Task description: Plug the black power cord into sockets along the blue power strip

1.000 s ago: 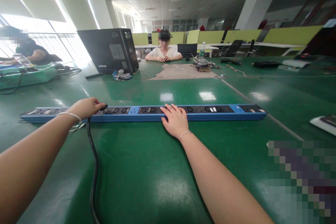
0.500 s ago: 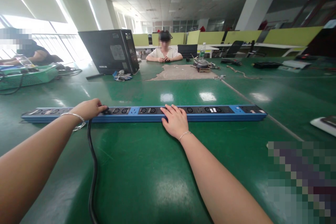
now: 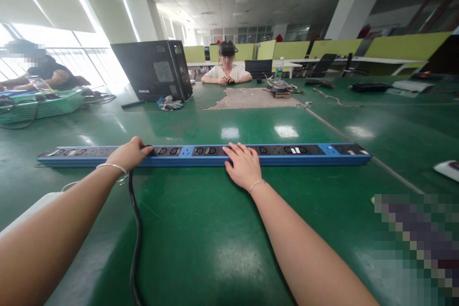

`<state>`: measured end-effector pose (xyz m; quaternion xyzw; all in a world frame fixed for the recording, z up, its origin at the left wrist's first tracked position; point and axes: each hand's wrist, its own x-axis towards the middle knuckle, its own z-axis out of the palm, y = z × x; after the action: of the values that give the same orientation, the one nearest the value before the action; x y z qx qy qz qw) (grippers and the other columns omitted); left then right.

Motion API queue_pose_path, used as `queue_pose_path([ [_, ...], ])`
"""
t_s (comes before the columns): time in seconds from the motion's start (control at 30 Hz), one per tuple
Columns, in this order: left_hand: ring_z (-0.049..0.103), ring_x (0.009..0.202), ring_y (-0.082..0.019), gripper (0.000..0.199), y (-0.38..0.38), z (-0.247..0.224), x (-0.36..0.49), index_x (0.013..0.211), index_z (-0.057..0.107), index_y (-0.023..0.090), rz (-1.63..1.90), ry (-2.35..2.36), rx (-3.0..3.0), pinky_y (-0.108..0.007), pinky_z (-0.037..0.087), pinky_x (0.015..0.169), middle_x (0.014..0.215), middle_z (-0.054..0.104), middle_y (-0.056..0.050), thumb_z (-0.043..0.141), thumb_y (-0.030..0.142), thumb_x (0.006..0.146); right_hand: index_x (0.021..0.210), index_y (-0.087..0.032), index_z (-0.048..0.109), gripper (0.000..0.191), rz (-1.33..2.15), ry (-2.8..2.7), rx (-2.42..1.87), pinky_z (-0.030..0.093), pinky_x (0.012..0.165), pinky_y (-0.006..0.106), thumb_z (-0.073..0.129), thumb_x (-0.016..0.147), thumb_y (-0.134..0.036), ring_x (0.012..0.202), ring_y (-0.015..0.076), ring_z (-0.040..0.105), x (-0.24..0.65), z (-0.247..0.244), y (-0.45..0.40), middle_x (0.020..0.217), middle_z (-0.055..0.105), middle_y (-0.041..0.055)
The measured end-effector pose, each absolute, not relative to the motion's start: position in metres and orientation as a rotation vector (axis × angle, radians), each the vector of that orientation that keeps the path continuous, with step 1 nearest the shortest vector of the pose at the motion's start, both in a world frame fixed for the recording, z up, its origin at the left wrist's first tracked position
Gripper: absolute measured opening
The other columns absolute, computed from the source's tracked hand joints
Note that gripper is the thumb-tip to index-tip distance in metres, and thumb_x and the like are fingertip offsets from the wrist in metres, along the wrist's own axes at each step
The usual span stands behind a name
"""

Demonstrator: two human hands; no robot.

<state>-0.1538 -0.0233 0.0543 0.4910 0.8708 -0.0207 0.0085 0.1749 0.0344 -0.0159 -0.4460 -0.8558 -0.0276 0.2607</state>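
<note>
A long blue power strip point(image 3: 193, 163) with black socket panels lies across the green table point(image 3: 186, 229). My left hand point(image 3: 126, 156) is closed on a black plug point(image 3: 148, 151) at the strip's left part. From under that hand, a thick black cord point(image 3: 136, 234) runs down towards the bottom edge. Fingers cover most of the plug, so how deep it sits in the socket is hidden. Flat on the middle of the strip rests my right hand point(image 3: 245, 164), its fingers spread over the sockets and holding nothing.
Behind the strip stand a black computer case point(image 3: 150, 71), gloves point(image 3: 169, 103) and a green basket point(image 3: 53, 106). Further back are a bottle point(image 3: 279, 68) and a metal part point(image 3: 279, 88). One person sits opposite, another at left. A white object point(image 3: 34, 208) lies beside my left forearm.
The whole view has shifted slightly, so things appear further right. My left hand has moved a little right over the plug, hiding more of it. My right hand stays on the strip.
</note>
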Motion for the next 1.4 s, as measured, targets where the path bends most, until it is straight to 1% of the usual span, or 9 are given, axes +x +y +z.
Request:
queue_pose_path([
  [0.17, 0.062, 0.091, -0.029, 0.049, -0.02, 0.052, -0.155, 0.105, 0.046, 0.013, -0.032, 2.724, 1.506, -0.035, 0.045, 0.074, 0.099, 0.065, -0.019, 0.032, 0.055, 0.083, 0.127, -0.031, 0.052, 0.042, -0.073, -2.316, -1.215, 0.024, 0.102, 0.041, 0.046, 0.086, -0.033, 0.128, 0.021, 0.036, 0.175, -0.016, 0.034, 0.138, 0.047, -0.002],
  [0.33, 0.061, 0.092, -0.029, 0.042, -0.009, 0.057, -0.162, 0.097, 0.05, 0.013, -0.076, 2.66, 1.552, -0.035, 0.044, 0.075, 0.1, 0.065, -0.02, 0.039, 0.051, 0.08, 0.127, -0.031, 0.052, 0.042, -0.078, -2.322, -1.216, 0.024, 0.102, 0.041, 0.046, 0.086, -0.033, 0.128, 0.0209, 0.035, 0.175, -0.016, 0.034, 0.138, 0.047, -0.002],
  [0.67, 0.063, 0.091, -0.03, 0.048, -0.019, 0.051, -0.154, 0.105, 0.046, 0.014, -0.025, 2.727, 1.465, -0.037, 0.045, 0.073, 0.098, 0.065, -0.02, 0.032, 0.054, 0.083, 0.128, -0.031, 0.052, 0.043, -0.085, -2.32, -1.21, 0.024, 0.102, 0.04, 0.046, 0.085, -0.032, 0.128, 0.021, 0.036, 0.174, -0.016, 0.034, 0.138, 0.047, -0.0021],
  [0.93, 0.062, 0.096, -0.03, 0.044, -0.014, 0.058, -0.149, 0.105, 0.046, 0.013, -0.051, 2.696, 1.47, -0.036, 0.045, 0.076, 0.103, 0.064, -0.022, 0.034, 0.049, 0.083, 0.128, -0.031, 0.051, 0.043, -0.079, -2.32, -1.223, 0.024, 0.103, 0.04, 0.047, 0.085, -0.032, 0.128, 0.0204, 0.035, 0.174, -0.017, 0.034, 0.139, 0.047, -0.0023],
  [1.03, 0.063, 0.091, -0.029, 0.041, -0.011, 0.061, -0.147, 0.104, 0.046, 0.012, -0.067, 2.676, 1.474, -0.036, 0.045, 0.075, 0.102, 0.065, -0.022, 0.035, 0.046, 0.083, 0.128, -0.031, 0.051, 0.043, -0.079, -2.323, -1.227, 0.024, 0.103, 0.04, 0.046, 0.085, -0.032, 0.128, 0.0202, 0.035, 0.174, -0.017, 0.035, 0.138, 0.047, -0.0022],
  [1.13, 0.064, 0.081, -0.026, 0.041, -0.009, 0.062, -0.148, 0.104, 0.047, 0.012, -0.063, 2.662, 1.458, -0.036, 0.045, 0.072, 0.092, 0.067, -0.019, 0.036, 0.046, 0.083, 0.127, -0.031, 0.052, 0.043, -0.076, -2.319, -1.224, 0.024, 0.102, 0.04, 0.046, 0.085, -0.031, 0.128, 0.0204, 0.035, 0.174, -0.017, 0.035, 0.138, 0.047, -0.0023],
  [1.2, 0.065, 0.078, -0.025, 0.041, -0.011, 0.062, -0.148, 0.102, 0.047, 0.013, -0.038, 2.658, 1.447, -0.034, 0.046, 0.071, 0.087, 0.068, -0.017, 0.036, 0.048, 0.083, 0.127, -0.031, 0.052, 0.043, -0.076, -2.314, -1.215, 0.024, 0.102, 0.04, 0.046, 0.085, -0.031, 0.128, 0.0207, 0.036, 0.174, -0.017, 0.035, 0.138, 0.047, -0.0023],
  [1.27, 0.065, 0.083, -0.026, 0.042, -0.014, 0.06, -0.146, 0.101, 0.047, 0.014, 0.002, 2.679, 1.436, -0.034, 0.046, 0.072, 0.09, 0.068, -0.017, 0.036, 0.05, 0.082, 0.127, -0.031, 0.052, 0.042, -0.076, -2.311, -1.211, 0.024, 0.102, 0.04, 0.047, 0.085, -0.031, 0.127, 0.0209, 0.036, 0.174, -0.017, 0.035, 0.138, 0.047, -0.0022],
  [1.4, 0.062, 0.098, -0.032, 0.047, -0.023, 0.052, -0.136, 0.107, 0.044, 0.011, 0.08, 2.763, 1.404, -0.037, 0.044, 0.077, 0.103, 0.063, -0.026, 0.029, 0.05, 0.084, 0.127, -0.031, 0.052, 0.043, -0.071, -2.315, -1.216, 0.024, 0.102, 0.04, 0.047, 0.084, -0.031, 0.128, 0.0209, 0.036, 0.175, -0.016, 0.035, 0.138, 0.047, -0.0022],
])
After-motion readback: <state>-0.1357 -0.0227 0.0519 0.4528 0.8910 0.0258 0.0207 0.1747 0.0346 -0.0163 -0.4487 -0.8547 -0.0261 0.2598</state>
